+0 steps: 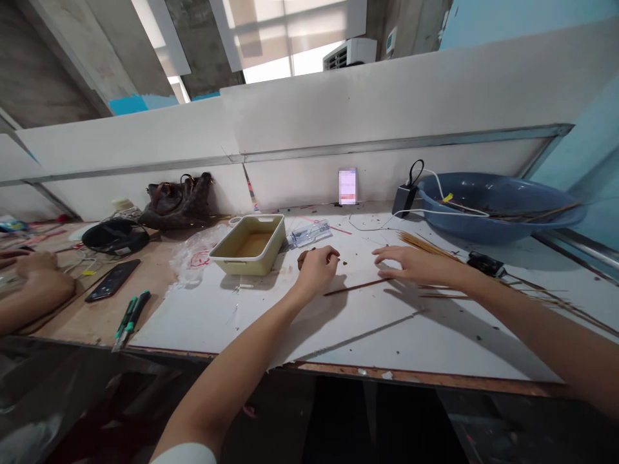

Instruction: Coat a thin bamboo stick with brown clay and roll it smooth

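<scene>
My left hand (pixel 318 267) is curled closed low over the white board, beside the yellow basin. A small brown lump (pixel 302 259) shows at its far side; whether the fingers hold it is hidden. To the right, my right hand (pixel 403 263) has its fingers spread, with nothing visible in them. Between the two hands lies a thin brown stick (pixel 355 287), whose right end runs close under my right fingers. Behind my right wrist sits a bundle of thin tan sticks (pixel 420 246).
A yellow basin (pixel 242 266), a clear bottle (pixel 310 233) and a propped phone (pixel 347 187) stand beyond. At right are a blue tub (pixel 488 225) and a black box with a cable (pixel 404 198). Left lie green-handled cutters (pixel 130 316), a dark phone (pixel 113 280) and another person's arm (pixel 39 290).
</scene>
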Available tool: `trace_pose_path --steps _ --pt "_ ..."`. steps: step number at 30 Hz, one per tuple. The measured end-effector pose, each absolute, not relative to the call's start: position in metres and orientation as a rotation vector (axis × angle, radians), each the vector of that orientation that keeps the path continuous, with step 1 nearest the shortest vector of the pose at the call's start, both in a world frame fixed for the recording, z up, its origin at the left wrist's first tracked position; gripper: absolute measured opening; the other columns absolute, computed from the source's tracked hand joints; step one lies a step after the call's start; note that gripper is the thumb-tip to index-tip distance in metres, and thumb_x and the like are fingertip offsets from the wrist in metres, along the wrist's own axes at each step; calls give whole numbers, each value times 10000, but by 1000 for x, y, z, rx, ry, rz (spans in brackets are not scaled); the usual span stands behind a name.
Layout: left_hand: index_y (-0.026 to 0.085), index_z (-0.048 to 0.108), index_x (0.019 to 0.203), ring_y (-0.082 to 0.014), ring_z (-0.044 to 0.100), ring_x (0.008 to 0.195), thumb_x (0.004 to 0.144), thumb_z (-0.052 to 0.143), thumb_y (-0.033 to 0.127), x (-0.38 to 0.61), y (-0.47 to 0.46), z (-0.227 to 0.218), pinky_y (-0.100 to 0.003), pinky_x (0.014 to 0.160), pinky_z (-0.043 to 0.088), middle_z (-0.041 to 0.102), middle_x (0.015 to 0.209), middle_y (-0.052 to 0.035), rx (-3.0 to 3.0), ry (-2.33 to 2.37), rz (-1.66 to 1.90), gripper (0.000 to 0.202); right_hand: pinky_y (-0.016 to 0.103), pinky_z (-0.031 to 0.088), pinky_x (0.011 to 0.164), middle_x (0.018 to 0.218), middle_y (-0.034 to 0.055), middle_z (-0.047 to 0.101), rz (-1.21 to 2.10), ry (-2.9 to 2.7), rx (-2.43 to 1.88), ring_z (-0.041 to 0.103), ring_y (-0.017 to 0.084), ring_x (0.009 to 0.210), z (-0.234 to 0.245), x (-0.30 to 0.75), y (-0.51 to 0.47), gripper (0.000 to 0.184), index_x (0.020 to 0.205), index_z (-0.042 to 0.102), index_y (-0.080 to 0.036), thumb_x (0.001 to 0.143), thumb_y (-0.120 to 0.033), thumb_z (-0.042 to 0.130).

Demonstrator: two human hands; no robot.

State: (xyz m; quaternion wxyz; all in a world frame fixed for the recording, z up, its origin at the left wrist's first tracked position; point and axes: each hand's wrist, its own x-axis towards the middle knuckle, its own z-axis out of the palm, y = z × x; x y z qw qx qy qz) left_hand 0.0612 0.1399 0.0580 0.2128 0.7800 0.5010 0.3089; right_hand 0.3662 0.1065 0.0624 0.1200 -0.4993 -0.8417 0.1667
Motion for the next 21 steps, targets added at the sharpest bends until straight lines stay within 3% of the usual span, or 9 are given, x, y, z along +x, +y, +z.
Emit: trace_pose_path --steps 2,4,8,14,21 --pt "237 840 1043 -229 744 855 972 541 184 61 139 58 -330 827 520 815 830 -17 2162 1395 844 312 563 539 1133 1357 157 787 469 -2411 -1451 727 400 1254 57 394 108 532 1187 829 -240 1023 -689 595" --pt "247 837 1039 -221 738 828 975 537 193 61 140 57 -326 829 523 810 817 -7 2165 1385 847 312 572 550 1100 1240 154 805 412 -2344 -1410 739 390 1185 44 417 107 495 1103 829 -240 997 -686 642" --pt "260 828 1010 -212 735 819 971 542 202 60 145 54 -320 829 525 822 859 1 2180 1355 864 295 573 567 1065 1216 137 780 438 -2347 -1336 734 357 1146 25 439 101 438 1011 823 -261 985 -676 686" --pt "255 822 995 -212 734 821 959 537 183 61 151 51 -311 793 525 822 865 -5 2190 1338 843 296 539 576 996 1091 117 775 454 -2304 -1275 720 329 1045 26 439 98 410 945 765 -269 1074 -611 579" --pt "249 830 1035 -206 770 872 993 533 268 56 152 66 -292 801 553 836 902 -13 2117 1193 741 301 489 589 919 1062 78 825 362 -1897 -1386 766 330 983 25 440 93 469 1011 766 -297 1034 -737 607"
